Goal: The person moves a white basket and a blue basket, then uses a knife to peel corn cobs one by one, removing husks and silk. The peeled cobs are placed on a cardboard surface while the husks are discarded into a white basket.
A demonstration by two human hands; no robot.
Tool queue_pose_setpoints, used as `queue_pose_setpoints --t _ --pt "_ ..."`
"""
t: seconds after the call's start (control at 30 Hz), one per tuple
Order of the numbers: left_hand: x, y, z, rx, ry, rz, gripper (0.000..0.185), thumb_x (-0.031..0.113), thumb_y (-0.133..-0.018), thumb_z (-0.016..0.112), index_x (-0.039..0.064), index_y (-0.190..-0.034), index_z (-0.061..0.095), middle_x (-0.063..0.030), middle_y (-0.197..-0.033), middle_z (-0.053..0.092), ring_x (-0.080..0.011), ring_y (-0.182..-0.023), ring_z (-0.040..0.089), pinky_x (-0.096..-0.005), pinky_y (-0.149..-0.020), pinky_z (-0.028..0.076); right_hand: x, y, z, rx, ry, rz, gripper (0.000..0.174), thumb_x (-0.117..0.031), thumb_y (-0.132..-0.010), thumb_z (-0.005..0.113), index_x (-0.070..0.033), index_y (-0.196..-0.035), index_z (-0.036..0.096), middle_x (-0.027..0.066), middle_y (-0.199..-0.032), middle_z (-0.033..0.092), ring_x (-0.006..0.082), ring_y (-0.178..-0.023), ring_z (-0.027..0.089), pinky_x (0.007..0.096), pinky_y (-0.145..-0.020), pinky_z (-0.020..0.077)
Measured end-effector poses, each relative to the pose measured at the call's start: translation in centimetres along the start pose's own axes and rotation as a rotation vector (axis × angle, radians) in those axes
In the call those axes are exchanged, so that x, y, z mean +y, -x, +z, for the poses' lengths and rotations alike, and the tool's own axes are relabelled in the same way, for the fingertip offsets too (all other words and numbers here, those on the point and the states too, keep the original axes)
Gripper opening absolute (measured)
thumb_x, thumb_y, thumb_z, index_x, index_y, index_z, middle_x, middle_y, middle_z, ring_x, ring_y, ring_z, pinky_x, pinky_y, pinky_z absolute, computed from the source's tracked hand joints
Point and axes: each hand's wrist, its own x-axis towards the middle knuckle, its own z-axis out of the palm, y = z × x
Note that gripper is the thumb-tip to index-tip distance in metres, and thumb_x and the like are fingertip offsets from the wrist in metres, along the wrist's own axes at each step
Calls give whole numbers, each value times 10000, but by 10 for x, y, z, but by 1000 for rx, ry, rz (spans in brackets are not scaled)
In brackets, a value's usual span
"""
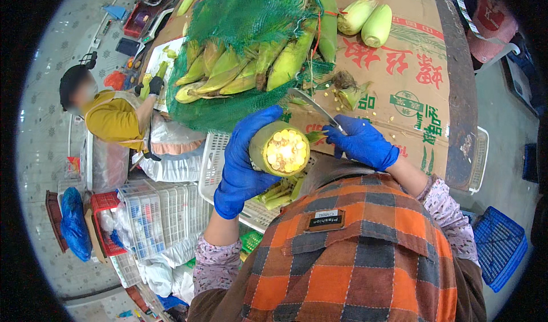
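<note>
An ear of corn (286, 150) with its end cut across shows yellow kernels in a ring around the pale cob. My left hand (243, 168), in a blue glove, is wrapped around its green husk. In my right hand (361, 142), gloved the same way, is a knife (314, 108) whose blade slants up and to the left, apart from the ear. A strip of green husk hangs close to my right fingers. Beyond both hands, several unhusked ears (239, 69) spill out of a green mesh sack (257, 16).
Two trimmed ears (364, 22) lie on the printed cardboard (398, 78). Cut tips and loose kernels (342, 93) lie nearer me. Below my hands, a white plastic basket (214, 155) holds husk scraps. At left, a co-worker (115, 112) in dark gloves handles corn. Blue crates (498, 249) stand at right.
</note>
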Motion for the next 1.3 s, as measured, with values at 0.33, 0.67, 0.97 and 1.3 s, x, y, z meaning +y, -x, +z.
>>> queue_pose_setpoints --t 0.33,0.67,0.97,1.3 --pt "20 -16 13 -45 -204 -149 810 128 -595 874 19 -1294 481 -134 -1275 552 -235 -1174 540 -361 -994 434 -16 13 -3 88 -142 78 277 -292 -946 558 -19 -998 562 119 -794 656 188 -676 666 324 -627 499" --pt "-48 -37 99 -300 -451 -409 599 421 -664 760 28 -1070 560 -202 -986 641 -357 -920 630 -447 -777 509 56 44 -11 373 438 -177 217 -233 -937 522 -81 -1091 509 217 -863 635 415 -766 619 483 -635 488" --pt "-55 -45 103 -360 -407 -564 694 452 -672 783 6 -1138 527 -222 -1082 609 -369 -982 608 -445 -822 492 62 36 2 266 646 -31 163 -242 -932 536 -93 -980 487 206 -796 604 413 -664 605 483 -533 471" --pt "-53 -45 116 -333 -587 -558 654 454 -650 791 8 -1034 506 -231 -960 606 -407 -861 610 -488 -719 497 56 -2 7 109 683 90 174 -149 -874 526 -43 -991 452 230 -830 625 421 -731 635 498 -575 502"
